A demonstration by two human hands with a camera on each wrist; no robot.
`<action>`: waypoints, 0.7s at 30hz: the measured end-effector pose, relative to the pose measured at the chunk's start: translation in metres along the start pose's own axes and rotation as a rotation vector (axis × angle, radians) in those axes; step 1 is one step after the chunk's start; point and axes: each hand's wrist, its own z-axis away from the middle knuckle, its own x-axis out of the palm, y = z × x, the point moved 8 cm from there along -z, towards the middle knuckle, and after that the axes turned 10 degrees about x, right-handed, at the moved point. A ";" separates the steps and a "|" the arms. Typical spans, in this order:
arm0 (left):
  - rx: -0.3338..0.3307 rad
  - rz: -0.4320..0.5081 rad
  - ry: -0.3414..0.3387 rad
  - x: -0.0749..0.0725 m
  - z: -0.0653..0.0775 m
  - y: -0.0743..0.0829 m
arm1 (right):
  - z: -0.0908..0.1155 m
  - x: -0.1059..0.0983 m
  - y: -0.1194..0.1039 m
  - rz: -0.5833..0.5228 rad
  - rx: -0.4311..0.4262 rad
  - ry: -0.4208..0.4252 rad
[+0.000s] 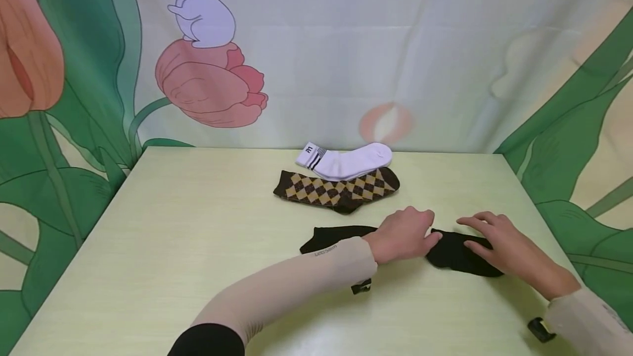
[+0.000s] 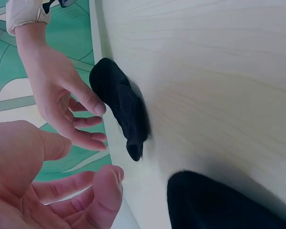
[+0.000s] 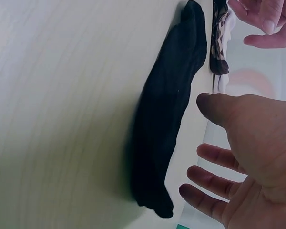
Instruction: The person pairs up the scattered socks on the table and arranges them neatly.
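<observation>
Two black socks lie apart on the light table. The right-hand black sock (image 1: 450,254) is under and beside my right hand (image 1: 511,249), whose fingers are spread and hold nothing. In the right wrist view that black sock (image 3: 164,109) stretches out flat, with a gap between it and the thumb. My left hand (image 1: 403,235) hovers between the two socks, its loosely bent fingers holding nothing. Its wrist and forearm partly cover the left-hand black sock (image 1: 333,235). The left wrist view catches this black sock (image 2: 219,205) only in part, at its bottom edge.
Behind the black socks lies a brown and yellow argyle sock (image 1: 316,190). A white sock with dark stripes (image 1: 346,163) touches its far side. A printed curtain (image 1: 321,70) hangs at the back edge of the table (image 1: 173,224).
</observation>
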 end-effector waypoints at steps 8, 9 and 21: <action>-0.043 -0.032 -0.040 0.010 -0.015 0.009 | 0.006 0.003 0.010 0.005 0.034 -0.025; -0.045 -0.034 -0.043 0.011 -0.017 0.009 | 0.007 0.003 0.011 0.006 0.032 -0.024; -0.072 -0.064 -0.086 0.028 -0.030 0.010 | 0.013 0.004 0.020 0.024 0.050 -0.041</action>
